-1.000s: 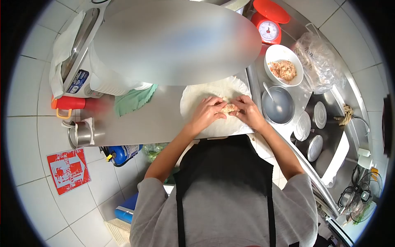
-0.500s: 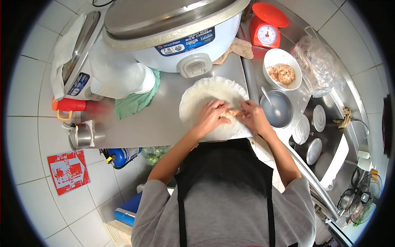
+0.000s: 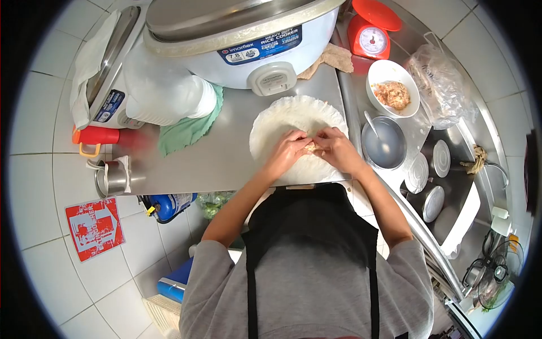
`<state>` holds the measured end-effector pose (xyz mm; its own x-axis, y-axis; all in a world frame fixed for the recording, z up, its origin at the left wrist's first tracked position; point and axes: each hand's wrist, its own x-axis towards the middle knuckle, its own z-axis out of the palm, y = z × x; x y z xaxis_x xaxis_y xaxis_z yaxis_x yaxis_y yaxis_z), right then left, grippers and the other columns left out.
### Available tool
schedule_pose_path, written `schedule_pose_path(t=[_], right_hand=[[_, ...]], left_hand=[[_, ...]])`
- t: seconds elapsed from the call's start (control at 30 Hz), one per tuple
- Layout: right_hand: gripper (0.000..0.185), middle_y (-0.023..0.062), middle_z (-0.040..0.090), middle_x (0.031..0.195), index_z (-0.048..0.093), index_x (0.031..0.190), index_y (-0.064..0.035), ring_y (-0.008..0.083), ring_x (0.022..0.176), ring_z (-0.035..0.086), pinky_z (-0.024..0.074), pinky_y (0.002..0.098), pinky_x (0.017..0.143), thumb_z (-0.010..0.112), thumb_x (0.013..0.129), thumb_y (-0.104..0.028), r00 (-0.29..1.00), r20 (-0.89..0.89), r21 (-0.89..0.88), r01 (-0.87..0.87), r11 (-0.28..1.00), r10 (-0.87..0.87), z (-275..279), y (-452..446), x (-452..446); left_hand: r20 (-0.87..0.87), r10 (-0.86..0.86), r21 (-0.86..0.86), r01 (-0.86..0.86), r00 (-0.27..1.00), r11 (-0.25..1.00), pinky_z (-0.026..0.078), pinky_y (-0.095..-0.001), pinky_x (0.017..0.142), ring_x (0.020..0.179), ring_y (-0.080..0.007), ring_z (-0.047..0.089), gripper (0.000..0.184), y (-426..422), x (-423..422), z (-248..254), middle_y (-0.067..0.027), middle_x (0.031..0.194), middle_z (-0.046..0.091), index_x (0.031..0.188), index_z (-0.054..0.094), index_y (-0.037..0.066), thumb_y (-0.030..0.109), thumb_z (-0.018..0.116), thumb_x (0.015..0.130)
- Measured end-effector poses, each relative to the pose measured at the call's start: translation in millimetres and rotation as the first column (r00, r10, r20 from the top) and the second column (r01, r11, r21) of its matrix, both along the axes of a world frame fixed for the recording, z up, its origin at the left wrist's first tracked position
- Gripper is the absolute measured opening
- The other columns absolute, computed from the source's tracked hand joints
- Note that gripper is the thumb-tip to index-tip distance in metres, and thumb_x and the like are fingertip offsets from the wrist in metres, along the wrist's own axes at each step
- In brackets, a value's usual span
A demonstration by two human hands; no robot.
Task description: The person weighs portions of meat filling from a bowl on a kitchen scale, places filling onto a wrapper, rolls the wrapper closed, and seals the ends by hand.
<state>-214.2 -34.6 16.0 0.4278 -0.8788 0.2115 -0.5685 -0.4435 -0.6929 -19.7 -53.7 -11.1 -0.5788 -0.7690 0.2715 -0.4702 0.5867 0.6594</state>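
Observation:
A stack of thin, round white spring roll wrappers [image 3: 299,113] lies at the counter's front edge. On it, a short strip of pinkish-orange minced filling [image 3: 311,146] shows between my hands. My left hand [image 3: 291,151] pinches at the filling's left end, fingers bent and close together. Opposite it, my right hand [image 3: 336,150] curls its fingers around the right end. The fingertips of both hands nearly meet above the filling. My fingers partly hide whether the wrapper is folded over it. More of the minced filling [image 3: 393,95] sits in a white bowl [image 3: 416,90] to the right.
A grey bowl [image 3: 389,163] holds a spoon [image 3: 372,121] and liquid. Behind stand a large rice cooker [image 3: 248,62], a red scale [image 3: 370,37] and a plastic bag [image 3: 437,85]. Left are a green cloth [image 3: 189,133] and a metal pot [image 3: 114,176]. Round lids [image 3: 433,203] lie in the sink.
My hands have drawn closer together over the filling, covering more of it. My right hand's fingers have shifted left. The whole view has moved slightly.

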Motion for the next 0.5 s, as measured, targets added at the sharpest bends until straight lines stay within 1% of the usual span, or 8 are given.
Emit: schedule_pose_path(t=[0.03,0.1,0.13,0.2,0.23,0.33,0.43,0.5], right_hand=[[0.019,0.0106,0.06,0.096,0.068,0.09,-0.0045,0.0303,0.089,0.054,0.0444,0.0392,0.081,0.07,0.072,-0.012,0.997,0.065,0.036,0.05,0.998,-0.052,-2,1,-1],[0.019,0.0104,0.06,0.098,0.069,0.091,-0.0058,0.0307,0.09,0.053,0.0439,0.0393,0.082,0.068,0.074,-0.014,0.991,0.097,0.208,0.069,0.976,-0.09,-5,-7,-3],[0.019,0.0103,0.061,0.099,0.07,0.092,-0.0064,0.0309,0.091,0.053,0.0436,0.0393,0.083,0.068,0.075,-0.015,0.987,0.11,0.302,0.077,0.95,-0.115,-7,-8,-3],[0.018,0.0097,0.06,0.096,0.071,0.09,-0.0086,0.0297,0.089,0.053,0.0442,0.0385,0.081,0.068,0.074,-0.016,0.993,0.072,0.198,0.076,0.977,-0.092,-5,-8,3],[0.019,0.0095,0.06,0.095,0.071,0.091,-0.009,0.0294,0.089,0.053,0.0444,0.0382,0.081,0.068,0.074,-0.015,0.997,0.053,0.132,0.049,0.99,-0.056,-10,-8,4],[0.021,0.0092,0.059,0.093,0.07,0.092,-0.0085,0.0286,0.088,0.053,0.0446,0.0375,0.08,0.069,0.072,-0.014,1.0,0.016,0.011,-0.015,1.0,0.015,-14,-7,3],[0.022,0.0097,0.059,0.094,0.068,0.092,-0.0038,0.0281,0.089,0.053,0.0448,0.0372,0.08,0.07,0.07,-0.009,0.998,0.05,0.022,-0.028,0.999,0.027,-10,-3,3],[0.026,0.0107,0.059,0.095,0.067,0.094,-0.0021,0.0283,0.089,0.053,0.045,0.037,0.081,0.069,0.069,-0.005,0.999,0.043,0.023,-0.034,0.999,0.033,-9,-5,3]], left_hand=[[-0.08,-0.003,0.079,0.009,0.997,0.997,0.045,-0.0337,0.081,0.093,-0.0244,0.055,0.03,0,2,2,-0.0093,0.099,0.059,0.102,0.065,0.001,0.011,0.07,0.074],[-0.237,0.011,0.238,0.048,0.971,0.97,0.045,-0.0317,0.08,0.091,-0.0214,0.056,0.028,3,10,7,-0.0086,0.099,0.059,0.103,0.066,0.001,0.011,0.069,0.077],[-0.218,0.019,0.337,0.057,0.976,0.94,0.045,-0.031,0.081,0.092,-0.0204,0.055,0.027,2,12,7,-0.0083,0.099,0.059,0.103,0.066,0.001,0.011,0.069,0.078],[-0.182,0.028,0.516,0.072,0.983,0.854,0.045,-0.0296,0.081,0.092,-0.0184,0.055,0.027,-6,12,13,-0.0078,0.099,0.059,0.105,0.065,0.001,0.013,0.068,0.081],[-0.171,0.091,0.573,0.023,0.981,0.82,0.045,-0.0287,0.081,0.091,-0.0179,0.054,0.028,-4,9,17,-0.0075,0.098,0.059,0.106,0.065,0.001,0.014,0.069,0.081],[-0.213,0.027,0.456,0.075,0.977,0.887,0.046,-0.0285,0.079,0.089,-0.018,0.055,0.031,-2,13,1,-0.0071,0.097,0.058,0.106,0.065,0.001,0.015,0.071,0.078],[-0.301,0.148,0.516,0.03,0.942,0.856,0.047,-0.0297,0.076,0.087,-0.0188,0.056,0.032,2,6,7,-0.0077,0.095,0.058,0.103,0.066,0.0,0.015,0.073,0.075],[-0.155,0.034,0.334,0.02,0.987,0.942,0.047,-0.031,0.075,0.086,-0.0204,0.057,0.034,-2,8,8,-0.0088,0.096,0.058,0.102,0.066,0.0,0.014,0.075,0.072]])
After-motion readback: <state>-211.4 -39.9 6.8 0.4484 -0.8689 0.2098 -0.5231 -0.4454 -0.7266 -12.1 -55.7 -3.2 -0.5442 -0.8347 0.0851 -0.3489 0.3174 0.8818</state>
